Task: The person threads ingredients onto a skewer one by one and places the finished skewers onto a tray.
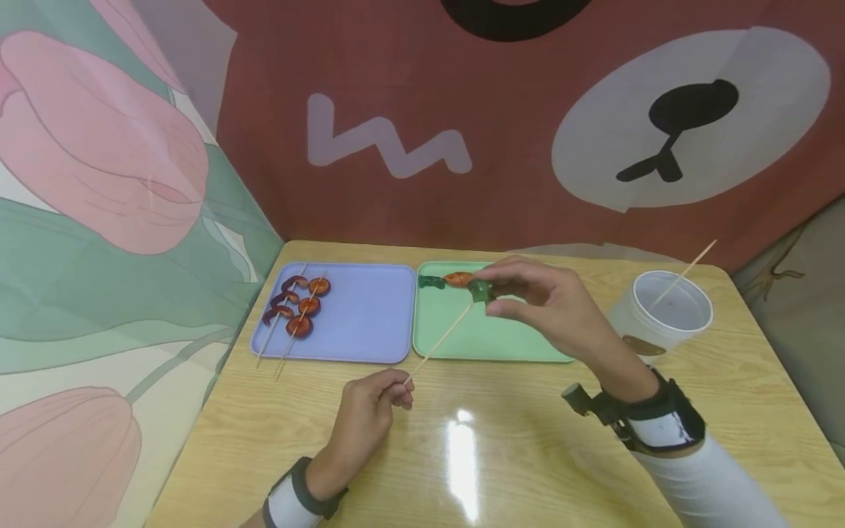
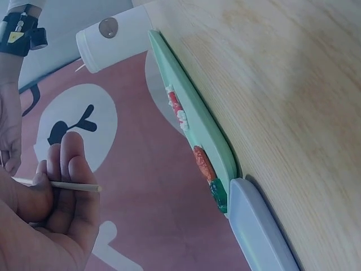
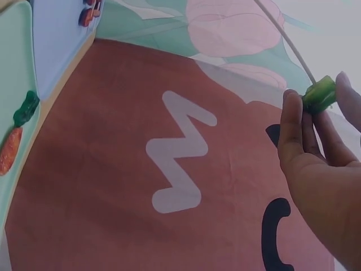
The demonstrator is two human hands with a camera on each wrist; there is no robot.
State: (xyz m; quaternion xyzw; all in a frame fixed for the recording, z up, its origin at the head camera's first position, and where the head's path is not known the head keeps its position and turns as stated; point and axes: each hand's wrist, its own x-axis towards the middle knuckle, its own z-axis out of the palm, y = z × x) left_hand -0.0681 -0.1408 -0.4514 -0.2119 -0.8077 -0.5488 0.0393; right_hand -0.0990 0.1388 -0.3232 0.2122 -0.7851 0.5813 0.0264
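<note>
My left hand [image 1: 372,411] pinches the lower end of a thin wooden skewer [image 1: 439,343] between thumb and fingers. The skewer slants up to the right, and its blunt end shows past the fingers in the left wrist view. Above the green tray [image 1: 488,341], my right hand [image 1: 551,297] pinches a glossy green vegetable-like piece [image 3: 320,95] between thumb and fingertips. That piece meets the skewer's upper end; whether it is pierced I cannot tell. On the tray lie a dark green piece [image 1: 432,281] and an orange piece [image 1: 458,279]. A red-and-white piece [image 2: 176,107] shows in the left wrist view.
A lavender tray [image 1: 370,315] at left bears two loaded skewers: one with dark curved pieces [image 1: 285,298], one with round reddish-brown slices [image 1: 300,326]. At right stands a white cup [image 1: 660,323] holding a bare skewer [image 1: 689,265]. A printed cloth [image 1: 396,205] rises behind the wooden table [image 1: 515,455].
</note>
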